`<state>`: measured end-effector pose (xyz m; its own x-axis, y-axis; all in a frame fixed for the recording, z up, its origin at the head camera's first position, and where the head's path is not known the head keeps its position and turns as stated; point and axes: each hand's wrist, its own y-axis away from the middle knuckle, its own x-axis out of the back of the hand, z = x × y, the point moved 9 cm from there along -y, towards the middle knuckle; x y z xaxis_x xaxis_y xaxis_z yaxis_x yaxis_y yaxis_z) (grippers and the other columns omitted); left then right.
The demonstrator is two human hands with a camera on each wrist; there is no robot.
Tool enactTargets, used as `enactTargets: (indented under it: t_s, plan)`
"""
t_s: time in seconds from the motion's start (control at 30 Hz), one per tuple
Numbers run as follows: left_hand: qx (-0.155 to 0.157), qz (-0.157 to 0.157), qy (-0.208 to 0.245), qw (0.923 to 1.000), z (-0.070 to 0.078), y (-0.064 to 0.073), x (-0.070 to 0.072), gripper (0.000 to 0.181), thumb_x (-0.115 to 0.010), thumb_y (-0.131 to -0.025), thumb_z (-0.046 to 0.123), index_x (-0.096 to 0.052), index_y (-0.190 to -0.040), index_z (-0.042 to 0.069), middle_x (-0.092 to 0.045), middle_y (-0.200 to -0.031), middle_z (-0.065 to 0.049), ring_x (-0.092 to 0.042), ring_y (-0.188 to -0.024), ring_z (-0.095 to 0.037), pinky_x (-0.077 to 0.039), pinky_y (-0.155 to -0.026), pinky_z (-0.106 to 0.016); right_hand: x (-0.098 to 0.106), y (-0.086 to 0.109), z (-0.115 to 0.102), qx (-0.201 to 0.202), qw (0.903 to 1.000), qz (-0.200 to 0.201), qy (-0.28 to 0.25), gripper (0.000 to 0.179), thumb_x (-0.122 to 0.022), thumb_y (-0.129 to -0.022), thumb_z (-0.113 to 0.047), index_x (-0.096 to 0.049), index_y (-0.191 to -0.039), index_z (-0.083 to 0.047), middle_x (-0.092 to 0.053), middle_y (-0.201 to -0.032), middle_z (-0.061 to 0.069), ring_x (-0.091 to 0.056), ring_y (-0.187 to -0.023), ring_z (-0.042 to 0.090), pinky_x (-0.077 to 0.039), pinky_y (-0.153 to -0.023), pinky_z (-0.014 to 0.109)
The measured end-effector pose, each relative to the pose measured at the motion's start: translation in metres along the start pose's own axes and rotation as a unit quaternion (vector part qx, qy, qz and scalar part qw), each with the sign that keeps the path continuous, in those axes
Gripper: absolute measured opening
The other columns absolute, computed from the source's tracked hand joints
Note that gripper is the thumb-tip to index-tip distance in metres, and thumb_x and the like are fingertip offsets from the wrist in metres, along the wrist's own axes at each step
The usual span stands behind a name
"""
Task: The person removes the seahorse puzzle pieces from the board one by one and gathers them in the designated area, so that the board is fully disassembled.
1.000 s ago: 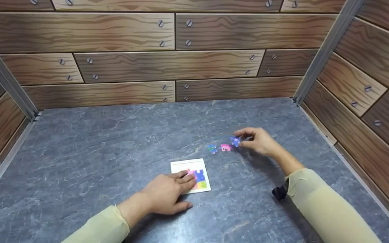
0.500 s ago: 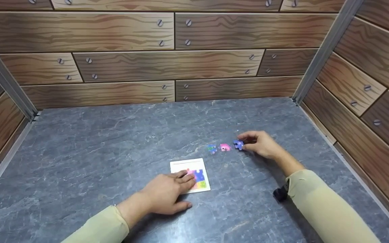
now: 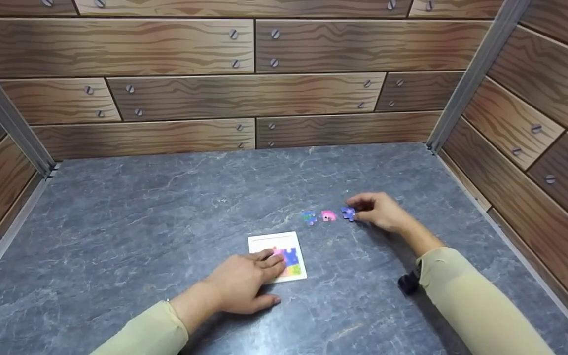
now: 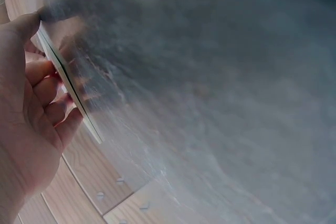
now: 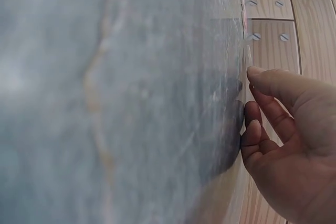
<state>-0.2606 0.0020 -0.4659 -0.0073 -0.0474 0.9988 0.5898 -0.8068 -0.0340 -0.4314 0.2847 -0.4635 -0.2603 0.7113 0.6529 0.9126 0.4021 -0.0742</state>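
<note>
In the head view my left hand lies on a small white puzzle board, its fingers spread over part of the pink, blue and yellow-green picture. The left wrist view shows that board edge-on as a thin slab under the fingers. To the right, the thumb and index finger of my right hand pinch a purple-blue jigsaw piece right at the tabletop. Left of that piece lie a pink jigsaw piece and a blue-green jigsaw piece. In the right wrist view the right hand has its fingertips at the surface.
The grey marbled tabletop is framed by a wood-plank patterned back wall and a similar side wall. Metal posts stand in the back corners. A small black device sits at the right wrist.
My right hand has moved slightly right and towards me, bringing the purple-blue jigsaw piece down in line with the other two and turning it. The left hand stays on the board.
</note>
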Motion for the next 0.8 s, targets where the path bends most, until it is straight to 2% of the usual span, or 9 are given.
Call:
enactTargets:
  t_s: [0.2, 0.53, 0.8]
  plan:
    - [0.001, -0.003, 0.002, 1.0000, 0.0000, 0.0000, 0.0002, 0.071, -0.056, -0.105, 0.056, -0.052, -0.158, 0.009, -0.050, -0.160, -0.005, -0.047, -0.149, -0.028, -0.044, -0.117, -0.038, 0.0011, -0.0001, 0.0017, 0.001, 1.0000, 0.003, 0.006, 0.039, -0.077, -0.090, 0.002, -0.070, -0.128, 0.009, -0.073, -0.121, 0.024, -0.066, -0.110, 0.035, -0.050, -0.088, 0.022]
    - [0.008, -0.014, 0.014, 0.9998, -0.0013, 0.0000, -0.0012, 0.071, -0.056, -0.105, 0.056, -0.051, -0.158, 0.010, -0.048, -0.162, -0.004, -0.045, -0.150, -0.027, -0.045, -0.116, -0.039, 0.0010, -0.0006, 0.0055, -0.015, 0.9998, -0.003, 0.015, 0.039, -0.076, -0.089, 0.003, -0.073, -0.128, 0.003, -0.075, -0.117, 0.017, -0.064, -0.105, 0.024, -0.049, -0.086, 0.020]
    - [0.003, -0.009, 0.012, 0.9999, -0.0008, -0.0001, -0.0012, 0.071, -0.056, -0.105, 0.056, -0.052, -0.158, 0.010, -0.049, -0.161, -0.004, -0.045, -0.150, -0.028, -0.044, -0.117, -0.038, -0.0005, 0.0000, 0.0049, -0.011, 0.9998, -0.006, 0.015, 0.039, -0.076, -0.090, 0.003, -0.072, -0.129, 0.004, -0.074, -0.123, 0.019, -0.065, -0.110, 0.028, -0.049, -0.090, 0.021]
